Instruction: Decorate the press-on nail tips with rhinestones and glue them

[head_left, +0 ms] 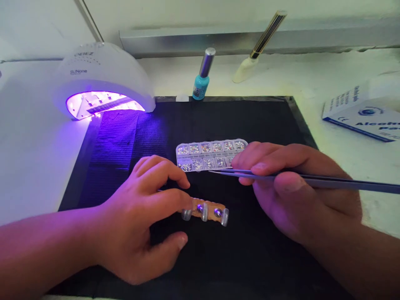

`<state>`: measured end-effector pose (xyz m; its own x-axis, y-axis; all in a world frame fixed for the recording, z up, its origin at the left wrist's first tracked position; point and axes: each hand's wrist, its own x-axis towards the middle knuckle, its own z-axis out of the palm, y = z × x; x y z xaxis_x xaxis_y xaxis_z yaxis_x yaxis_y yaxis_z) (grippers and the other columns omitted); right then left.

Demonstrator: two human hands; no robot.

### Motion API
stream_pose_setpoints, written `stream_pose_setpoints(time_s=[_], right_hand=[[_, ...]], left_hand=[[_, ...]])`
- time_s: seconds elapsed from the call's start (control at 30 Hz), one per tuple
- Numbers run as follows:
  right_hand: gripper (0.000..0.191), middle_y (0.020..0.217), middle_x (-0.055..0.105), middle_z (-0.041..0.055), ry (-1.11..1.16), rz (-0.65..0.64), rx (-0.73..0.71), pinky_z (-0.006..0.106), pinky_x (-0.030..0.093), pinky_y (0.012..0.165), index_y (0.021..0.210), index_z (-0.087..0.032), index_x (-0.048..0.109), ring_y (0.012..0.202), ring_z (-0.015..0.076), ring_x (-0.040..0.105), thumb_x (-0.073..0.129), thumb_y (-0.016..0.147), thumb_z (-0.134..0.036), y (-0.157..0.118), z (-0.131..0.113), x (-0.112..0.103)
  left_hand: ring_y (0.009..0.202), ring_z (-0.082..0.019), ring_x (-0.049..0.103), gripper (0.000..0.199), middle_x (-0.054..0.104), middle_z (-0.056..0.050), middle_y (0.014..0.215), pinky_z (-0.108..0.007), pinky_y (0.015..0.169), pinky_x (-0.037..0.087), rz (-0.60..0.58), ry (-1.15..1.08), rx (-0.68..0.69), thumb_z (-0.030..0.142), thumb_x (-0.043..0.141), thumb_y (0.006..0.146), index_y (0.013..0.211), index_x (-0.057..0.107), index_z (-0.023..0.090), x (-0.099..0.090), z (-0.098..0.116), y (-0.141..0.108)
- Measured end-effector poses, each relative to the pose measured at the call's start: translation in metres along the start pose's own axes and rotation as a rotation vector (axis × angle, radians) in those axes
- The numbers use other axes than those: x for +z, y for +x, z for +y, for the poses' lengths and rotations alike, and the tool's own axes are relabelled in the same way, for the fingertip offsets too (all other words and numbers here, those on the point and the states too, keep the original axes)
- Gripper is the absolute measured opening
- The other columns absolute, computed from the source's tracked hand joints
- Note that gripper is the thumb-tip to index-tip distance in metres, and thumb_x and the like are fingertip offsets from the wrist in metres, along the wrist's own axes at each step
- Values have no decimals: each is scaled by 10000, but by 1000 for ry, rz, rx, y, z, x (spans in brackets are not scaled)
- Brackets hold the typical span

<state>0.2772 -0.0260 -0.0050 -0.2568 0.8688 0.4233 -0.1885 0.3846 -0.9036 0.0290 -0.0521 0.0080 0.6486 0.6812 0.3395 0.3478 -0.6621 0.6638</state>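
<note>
My right hand (pixel 300 187) holds a pair of long thin tweezers (pixel 321 182), their tips pointing left just below the rhinestone case (pixel 212 155). That clear case has two rows of small compartments filled with tiny stones; my right fingers cover its lower right corner. Thumb and fingers apart, my left hand (pixel 146 216) hovers at or rests on the left end of a brown nail-tip stand (pixel 208 210); whether the index fingertip touches it I cannot tell. Clear nail tips (pixel 204 211) sit along the stand beside shiny round metal studs. The stand's left part is hidden under my left hand.
A white nail lamp (pixel 106 79) glows purple at the back left. Behind the black mat (pixel 243 254) stand a turquoise polish bottle (pixel 201 81) and a tilted cream bottle (pixel 246 68) with a dark cap. An alcohol pad box (pixel 362 112) lies at the right.
</note>
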Motion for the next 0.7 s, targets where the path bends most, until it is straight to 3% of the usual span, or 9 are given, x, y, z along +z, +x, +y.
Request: stream_pose_setpoints(time_s=[0.7], right_hand=[[100, 767, 638, 29, -32, -1, -6, 363, 457, 659, 964, -241, 729, 732, 197, 583, 648, 947, -298, 0, 3, 0]], left_hand=[[1045, -253, 495, 283, 503, -80, 1121, -484, 934, 405, -19, 12, -40, 159, 597, 766, 1041, 543, 201, 0, 2, 0]])
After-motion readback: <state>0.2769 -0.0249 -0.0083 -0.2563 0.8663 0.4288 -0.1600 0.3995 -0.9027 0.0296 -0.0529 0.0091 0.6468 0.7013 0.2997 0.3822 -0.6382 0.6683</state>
